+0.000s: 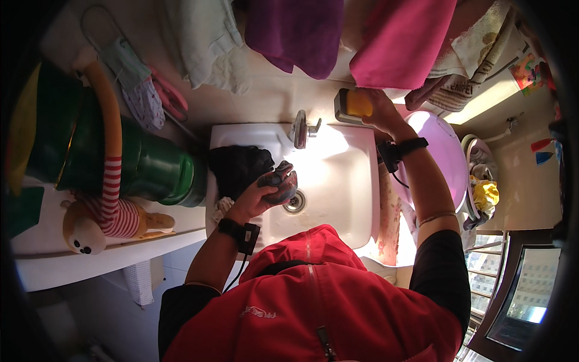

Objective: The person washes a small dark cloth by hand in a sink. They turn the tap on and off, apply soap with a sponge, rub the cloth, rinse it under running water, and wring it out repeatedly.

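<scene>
My left hand [255, 198] is closed around a bunched dark cloth with reddish patches [282, 184], held over the white sink [357, 217] near its drain [296, 202]. Behind that hand, a heap of black fabric [237, 167] lies at the sink's left side, and a small whitish crumpled cloth [223, 208] is by the left rim. At the back right, my right hand [380, 111] reaches to a yellow-orange block, seemingly soap [359, 103], in a dark dish [342, 108]. Its fingers touch the block, but their grip is partly hidden. A metal faucet [299, 130] stands at the sink's back edge.
Towels hang above, one purple [294, 36] and one pink [402, 45]. A pink-purple basin [445, 158] stands right of the sink. Large green containers [140, 158] and a striped plush monkey [122, 217] lie at left. A window [486, 267] is at lower right.
</scene>
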